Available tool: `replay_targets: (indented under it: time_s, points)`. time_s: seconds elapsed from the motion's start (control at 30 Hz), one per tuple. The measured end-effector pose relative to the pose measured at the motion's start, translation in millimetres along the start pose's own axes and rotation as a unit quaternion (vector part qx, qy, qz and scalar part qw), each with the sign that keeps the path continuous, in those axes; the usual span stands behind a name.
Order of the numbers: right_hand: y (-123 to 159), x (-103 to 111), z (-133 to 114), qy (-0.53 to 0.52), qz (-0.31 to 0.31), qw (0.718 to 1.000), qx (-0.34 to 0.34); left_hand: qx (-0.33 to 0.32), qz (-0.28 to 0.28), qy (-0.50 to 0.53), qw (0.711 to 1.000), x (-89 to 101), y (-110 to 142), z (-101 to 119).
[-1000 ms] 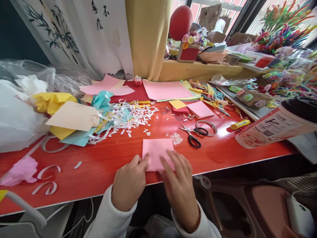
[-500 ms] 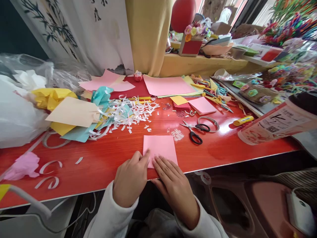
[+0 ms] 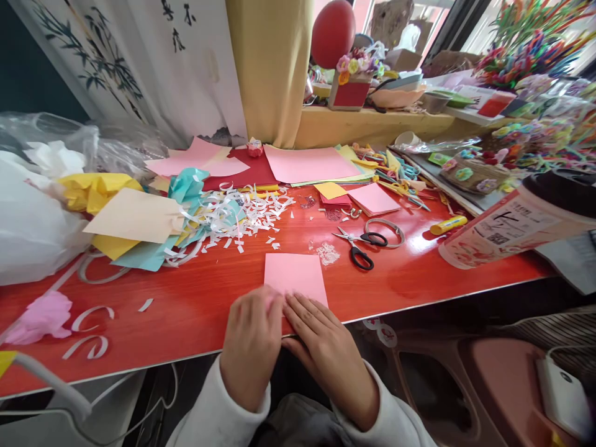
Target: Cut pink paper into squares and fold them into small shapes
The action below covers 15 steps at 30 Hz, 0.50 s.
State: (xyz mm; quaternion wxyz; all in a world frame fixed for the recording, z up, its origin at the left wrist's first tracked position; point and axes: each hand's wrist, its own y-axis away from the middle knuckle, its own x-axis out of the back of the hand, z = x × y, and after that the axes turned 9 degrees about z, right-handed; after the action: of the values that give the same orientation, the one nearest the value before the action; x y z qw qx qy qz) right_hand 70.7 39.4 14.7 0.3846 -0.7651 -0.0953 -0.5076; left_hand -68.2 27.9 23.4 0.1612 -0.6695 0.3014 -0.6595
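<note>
A pink square of paper (image 3: pixel 295 276) lies at the front edge of the red table. My left hand (image 3: pixel 251 341) is closed at its near left corner, with the fingers bent inward and a little smeared by motion. Pink shows by those fingertips; what lies beneath them is hidden. My right hand (image 3: pixel 321 347) rests flat on the paper's near part, fingers stretched out side by side and the thumb below the table edge. Just beyond the paper's far right corner is a patch of small pale scraps (image 3: pixel 328 253).
Black-handled scissors (image 3: pixel 361 247) lie to the right, beside a ring-shaped band (image 3: pixel 388 228). A tilted cup (image 3: pixel 507 223) stands far right near a yellow tube (image 3: pixel 447 225). White paper shreds (image 3: pixel 242 217) and coloured sheets spread at left; a pink stack (image 3: pixel 375 198) sits behind.
My left hand has shifted from a pointing finger on the paper's left side to bent fingers at its near corner. My right hand stays flat. The view has turned slightly.
</note>
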Motion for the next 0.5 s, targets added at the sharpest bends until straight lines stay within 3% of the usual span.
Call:
replay_targets:
  time_s: [0.07,0.17,0.37,0.5]
  points:
    - [-0.1,0.5,1.5,0.004,-0.001,1.0,0.006,-0.071,0.046,0.04,0.996,-1.5,6.2,-0.8]
    - [0.0,2.6,5.8,0.009,-0.012,1.0,0.026,-0.125,0.064,0.082,0.987,-1.1,13.3,-7.7]
    - [2.8,12.0,22.7,0.028,-0.062,0.992,0.104,-0.144,0.081,0.132,0.977,2.0,15.6,-19.1]
    - [4.7,20.0,32.3,0.047,-0.064,0.989,0.126,-0.157,0.074,0.141,0.975,3.9,15.4,-24.8]
